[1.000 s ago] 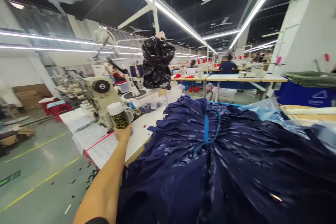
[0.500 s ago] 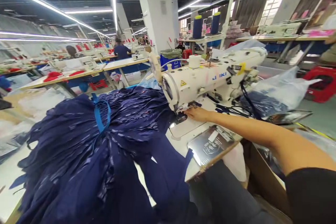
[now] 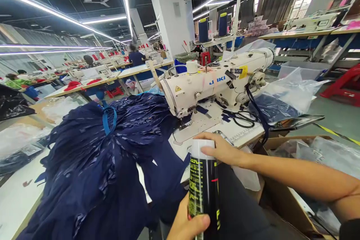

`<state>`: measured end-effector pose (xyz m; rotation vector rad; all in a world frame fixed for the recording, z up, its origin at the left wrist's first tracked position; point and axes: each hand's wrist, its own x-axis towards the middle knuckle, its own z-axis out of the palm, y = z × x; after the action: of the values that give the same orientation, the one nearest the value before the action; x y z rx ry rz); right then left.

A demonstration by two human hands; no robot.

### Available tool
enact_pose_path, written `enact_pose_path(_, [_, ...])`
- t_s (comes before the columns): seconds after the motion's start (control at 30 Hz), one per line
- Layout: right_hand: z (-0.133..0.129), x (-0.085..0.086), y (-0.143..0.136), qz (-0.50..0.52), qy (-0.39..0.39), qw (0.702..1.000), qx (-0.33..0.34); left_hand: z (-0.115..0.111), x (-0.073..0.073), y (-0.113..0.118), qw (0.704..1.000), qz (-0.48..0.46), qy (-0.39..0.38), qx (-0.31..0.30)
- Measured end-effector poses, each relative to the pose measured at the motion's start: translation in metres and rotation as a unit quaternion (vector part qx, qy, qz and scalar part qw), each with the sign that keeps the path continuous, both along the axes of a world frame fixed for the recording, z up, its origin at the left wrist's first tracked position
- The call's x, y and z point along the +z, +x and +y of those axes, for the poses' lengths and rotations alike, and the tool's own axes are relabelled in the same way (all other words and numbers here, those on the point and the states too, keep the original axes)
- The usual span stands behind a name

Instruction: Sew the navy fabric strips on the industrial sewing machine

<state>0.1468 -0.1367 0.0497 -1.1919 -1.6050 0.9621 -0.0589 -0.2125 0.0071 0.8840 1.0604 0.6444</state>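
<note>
A big heap of navy cloth [image 3: 95, 165] lies left of the sewing machine [image 3: 213, 82], bound with a blue tie [image 3: 108, 120], and spills over the table [image 3: 14, 202] toward the machine's needle end. Behind the heap, further left of the machine, stand rows of other tables with red pieces, and a person in a dark top [image 3: 137, 57] stands at one of them.

In front of the machine, near the lower edge of the view, a black spray can [image 3: 203, 191] with yellow print and a white cap stands upright. The left hand [image 3: 187, 227] grips it low down, fingers and thumb clamped around the body. The right hand [image 3: 222, 150] comes in from the right and rests on the cap, its fingers curled together over the top.

The can blocks part of the machine's bed; the cloth covers the table edge beside it. On the bed, right of the needle, lie black scissors [image 3: 243, 118]. Right of the machine sits a clear plastic bag [image 3: 287, 95] with navy cloth inside. Behind the machine, two blue thread cones [image 3: 212, 26] stand on a rack.
</note>
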Motion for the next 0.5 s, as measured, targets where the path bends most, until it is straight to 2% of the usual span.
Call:
enact_pose_path(0.1, [0.028,-0.004,0.02,-0.028,0.082,0.988,-0.129,0.004,-0.004,0.025,0.997,-0.073,-0.022,-0.021])
enact_pose_path(0.17, [0.052,-0.01,0.037,-0.08,0.088,0.977,-0.176,0.008,-0.006,0.034,0.995,-0.092,0.011,-0.032])
enact_pose_path(0.23, [0.075,-0.02,0.055,-0.174,0.082,0.96,-0.202,0.011,-0.007,0.036,0.994,-0.089,0.054,-0.037])
enact_pose_path(0.3, [0.092,-0.031,0.069,-0.29,0.087,0.931,-0.205,0.013,-0.006,0.034,0.993,-0.087,0.073,-0.031])
enact_pose_path(0.37, [0.097,-0.039,0.074,-0.373,0.108,0.898,-0.205,0.015,-0.005,0.03,0.993,-0.088,0.072,-0.025])
enact_pose_path(0.4, [0.095,-0.04,0.073,-0.384,0.124,0.891,-0.207,0.016,-0.003,0.029,0.993,-0.09,0.07,-0.024])
enact_pose_path(0.43, [0.089,-0.04,0.068,-0.367,0.14,0.895,-0.21,0.017,-0.002,0.027,0.993,-0.092,0.068,-0.025])
enact_pose_path(0.5, [0.069,-0.034,0.052,-0.26,0.154,0.936,-0.181,0.021,-0.001,0.026,0.993,-0.1,0.063,-0.028])
